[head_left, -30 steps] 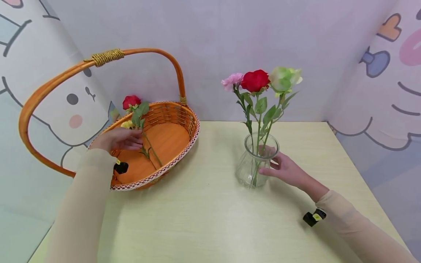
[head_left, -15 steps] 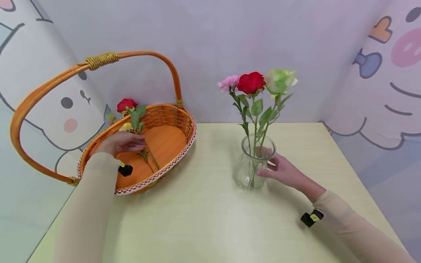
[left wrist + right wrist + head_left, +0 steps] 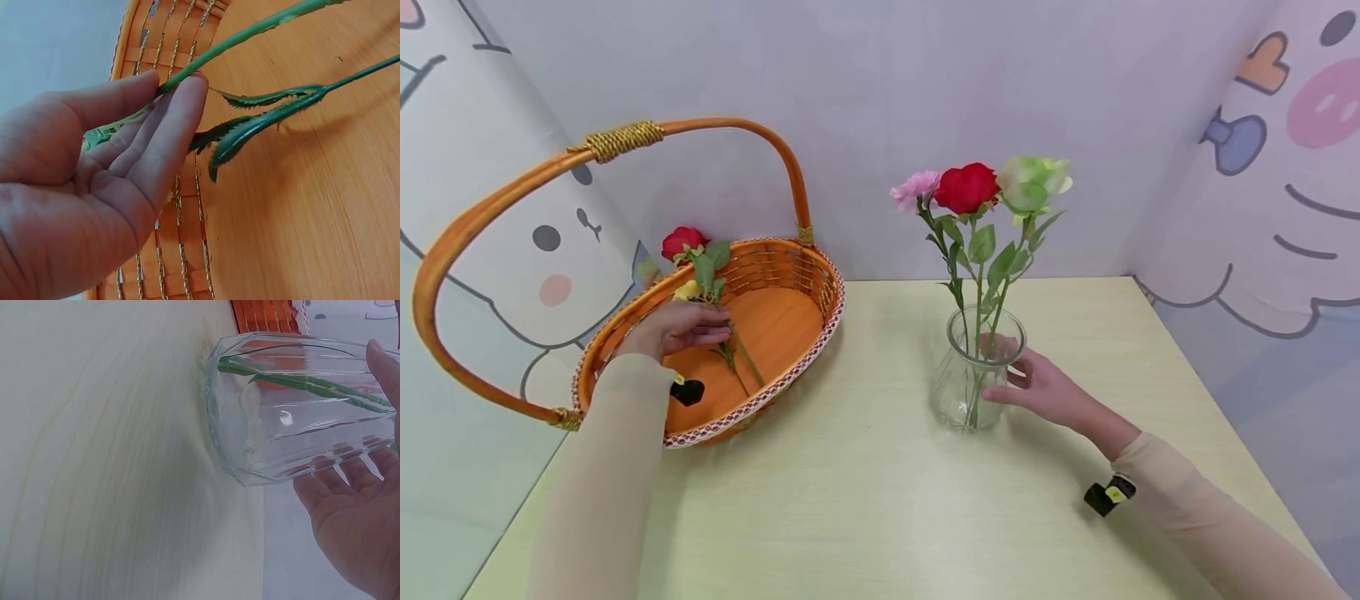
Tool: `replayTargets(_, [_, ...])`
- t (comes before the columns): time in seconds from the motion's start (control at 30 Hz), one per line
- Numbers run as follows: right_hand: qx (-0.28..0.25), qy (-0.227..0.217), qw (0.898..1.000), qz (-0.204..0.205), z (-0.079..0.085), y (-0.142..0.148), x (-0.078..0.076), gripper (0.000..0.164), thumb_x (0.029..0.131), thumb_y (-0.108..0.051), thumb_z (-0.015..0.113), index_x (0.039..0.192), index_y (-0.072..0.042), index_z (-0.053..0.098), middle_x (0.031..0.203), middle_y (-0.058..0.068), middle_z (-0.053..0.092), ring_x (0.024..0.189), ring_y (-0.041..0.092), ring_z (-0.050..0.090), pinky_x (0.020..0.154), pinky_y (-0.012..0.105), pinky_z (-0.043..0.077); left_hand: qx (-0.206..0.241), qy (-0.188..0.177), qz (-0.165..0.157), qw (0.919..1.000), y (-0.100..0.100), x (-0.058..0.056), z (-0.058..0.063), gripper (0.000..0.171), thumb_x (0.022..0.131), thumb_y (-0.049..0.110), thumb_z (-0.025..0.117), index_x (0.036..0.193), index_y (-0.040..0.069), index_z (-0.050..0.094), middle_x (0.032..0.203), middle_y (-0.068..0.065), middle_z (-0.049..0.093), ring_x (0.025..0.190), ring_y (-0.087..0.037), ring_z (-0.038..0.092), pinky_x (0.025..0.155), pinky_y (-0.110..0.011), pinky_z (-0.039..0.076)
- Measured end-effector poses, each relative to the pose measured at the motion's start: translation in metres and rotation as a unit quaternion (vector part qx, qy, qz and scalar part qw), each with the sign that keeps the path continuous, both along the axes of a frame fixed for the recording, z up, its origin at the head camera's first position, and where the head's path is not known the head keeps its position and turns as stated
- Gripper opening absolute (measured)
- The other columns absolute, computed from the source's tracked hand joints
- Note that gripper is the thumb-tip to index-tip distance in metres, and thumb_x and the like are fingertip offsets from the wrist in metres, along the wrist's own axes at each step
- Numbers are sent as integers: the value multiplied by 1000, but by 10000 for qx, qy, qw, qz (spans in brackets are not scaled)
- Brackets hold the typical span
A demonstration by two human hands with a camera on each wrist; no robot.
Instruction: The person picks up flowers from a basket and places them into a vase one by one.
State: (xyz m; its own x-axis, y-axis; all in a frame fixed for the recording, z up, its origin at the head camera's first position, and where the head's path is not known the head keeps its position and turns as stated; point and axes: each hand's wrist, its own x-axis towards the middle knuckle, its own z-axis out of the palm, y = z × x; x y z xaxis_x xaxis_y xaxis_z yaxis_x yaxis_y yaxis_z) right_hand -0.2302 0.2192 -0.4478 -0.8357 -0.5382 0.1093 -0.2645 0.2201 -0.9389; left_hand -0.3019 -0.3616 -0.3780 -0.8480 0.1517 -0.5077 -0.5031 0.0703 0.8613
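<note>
- Pale walls [image 3: 865, 100] stand behind and on both sides of the table [image 3: 865, 492], cartoon drawings printed on the left and right ones.
- Far left, we have an orange wicker basket [image 3: 778, 260] close to the table's left edge, its tall handle [image 3: 733, 123] arching high over everything inside and a patterned braid trimming the rim.
- Into it, under that handle, goes the left hand [image 3: 681, 325], and it's a narrow pinch: thumb and fingertips together on a thick green stem [image 3: 240, 39] above the basket floor.
- Just past the fingers, a thinner stem with saw-edged leaves [image 3: 250, 128] runs across toward the near rim.
- Up at the basket's far-left rim, a red rose [image 3: 681, 242] leans against the edge, a yellow flower [image 3: 687, 290] just below; the hand hides which stem meets which bloom.
- Now a wide strip of tabletop, good elbow room between basket and glass, stretching to the front.
- Right of centre, the glass vase [image 3: 950, 393] stands upright, holding a pink flower [image 3: 916, 187], a second red rose [image 3: 966, 188] and a pale green bloom [image 3: 1028, 183].
- On its right side, the right hand [image 3: 1048, 390] grips it, thumb in front, fingers curled behind.
- Beyond that wrist, more tabletop runs to the slanting right edge.
</note>
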Motion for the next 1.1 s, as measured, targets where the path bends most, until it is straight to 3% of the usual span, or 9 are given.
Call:
replayTargets(0.23, [27, -39, 10000, -14, 1, 0, 1, 77, 91, -14, 79, 156, -14, 38, 158, 16, 38, 144, 28, 38, 117, 47, 30, 174, 271, 23, 9995, 2, 0, 2, 18, 106, 8, 54, 100, 12, 70, 97, -5, 74, 92, -18, 74, 94, -34, 55])
replayTargets(0.33, [60, -52, 10000, -30, 2, 0, 1, 77, 91, -15, 79, 156, -14, 37, 157, 11, 39, 144, 28, 38, 117, 46, 31, 286, 282, 139, 9991, 6, -1, 6, 14, 105, 9, 56, 115, 6, 66, 99, -6, 74, 92, -18, 74, 96, -35, 54])
replayTargets(0.47, [90, -55, 9999, -30, 3, 0, 2, 77, 91, -15, 79, 156, -13, 37, 156, 8, 41, 145, 29, 37, 117, 47, 30, 346, 541, 130, 9979, 14, -3, 14, 52, 105, 11, 57, 150, -4, 37, 105, -3, 71, 97, -17, 73, 97, -35, 54])
replayTargets(0.53, [86, -57, 9999, -27, 3, 0, 1, 77, 91, -15, 79, 156, -13, 37, 156, 8, 41, 145, 29, 36, 117, 49, 30, 423, 696, 83, 9966, 19, -4, 19, 64, 105, 11, 56, 157, -6, 22, 109, -2, 70, 100, -16, 72, 97, -35, 53])
replayTargets(0.6, [71, -61, 10000, -22, 3, 0, 1, 77, 91, -15, 79, 156, -13, 37, 156, 9, 41, 145, 29, 36, 117, 50, 29, 462, 831, 36, 9955, 23, -4, 23, 67, 105, 11, 55, 158, -6, 18, 113, -2, 68, 104, -16, 70, 99, -36, 52])
replayTargets(0.87, [93, -89, 9999, -24, 4, 0, 1, 78, 91, -16, 79, 157, -15, 36, 158, 13, 38, 145, 28, 35, 117, 46, 30, 579, 1078, -231, 9922, 44, -5, 37, 60, 106, 14, 54, 156, -4, 25, 120, -4, 67, 105, -18, 70, 100, -38, 52])
replayTargets(1.1, [38, -103, 9999, -20, 2, 0, 2, 77, 91, -16, 79, 156, -15, 37, 158, 10, 38, 145, 27, 35, 117, 47, 30, 998, 1362, -250, 9853, 66, -1, 47, 33, 103, 14, 60, 132, 0, 51, 116, -9, 69, 101, -22, 72, 94, -39, 56])
